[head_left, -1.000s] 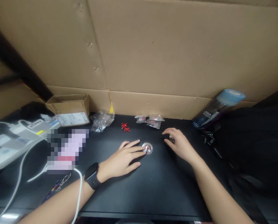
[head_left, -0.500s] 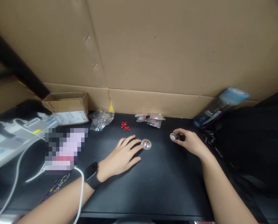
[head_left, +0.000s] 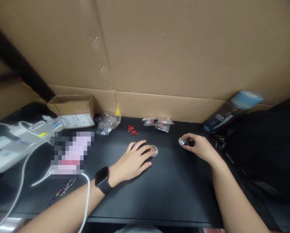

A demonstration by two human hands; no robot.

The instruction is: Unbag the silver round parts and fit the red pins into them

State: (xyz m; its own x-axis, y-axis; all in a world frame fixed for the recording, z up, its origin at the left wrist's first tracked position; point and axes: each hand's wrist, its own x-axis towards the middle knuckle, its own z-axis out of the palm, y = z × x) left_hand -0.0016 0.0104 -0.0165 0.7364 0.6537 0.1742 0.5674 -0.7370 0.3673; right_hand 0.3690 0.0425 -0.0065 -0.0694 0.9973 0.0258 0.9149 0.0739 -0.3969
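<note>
My left hand (head_left: 132, 160) lies on the black desk (head_left: 169, 191) with its fingers spread. Its fingertips touch a small clear round dish with a red piece inside (head_left: 153, 150). A black watch sits on that wrist. My right hand (head_left: 197, 146) rests further right with its fingers curled round a small clear round cap (head_left: 182, 141), which stays on the desk. Two red knot-shaped pieces (head_left: 132, 130) lie beyond my left hand. Small clear bags with red bits (head_left: 159, 123) lie near the cardboard wall.
A cardboard wall (head_left: 159, 58) closes the back of the desk. A small open carton (head_left: 73, 110) and a crumpled clear bag (head_left: 107, 123) sit back left. A blue bottle (head_left: 232, 111) lies at the right beside dark cloth. White cables and a power strip (head_left: 16, 142) fill the left.
My right hand slid to the right and brought the small clear cap into view in its fingers. My left hand's fingertips moved onto the edge of the round dish.
</note>
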